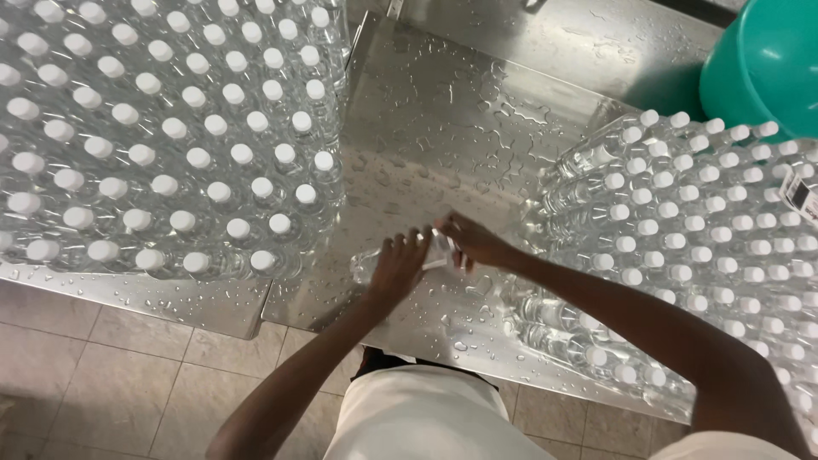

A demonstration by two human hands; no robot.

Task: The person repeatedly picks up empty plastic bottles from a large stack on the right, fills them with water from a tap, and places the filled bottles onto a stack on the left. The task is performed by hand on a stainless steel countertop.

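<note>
Obs., standing beside the wet steel table (443, 111). A person leans over it, both arms stretched forward. One clear plastic bottle (375, 260) lies on its side on the bare middle of the table, in the gap between two large batches, and both hands are on it.

Left hand (399, 266): fingers curled down over the bottle's body, pressing or gripping it; exact closure hard to read from above. Right hand (470, 241): fingers pinched together at the bottle's far end, next to something small and white there; I cannot tell whether it is a cap or a label.

Left batch of bottles (162, 128): upright, white caps, close rows, reaching the table's near edge. Right batch of bottles (707, 230): upright too, with several lying on their sides along its near fringe. Teal container (763, 60) at far right, behind the right batch.

Handling, as judgement: filled, so moderately heavy for its size; thin walls that would dent under a hard squeeze; the outside probably wet and slippery, given the droplets all over the table. The firmest hold looks to be round the body, with the neck as a second grip.
</note>
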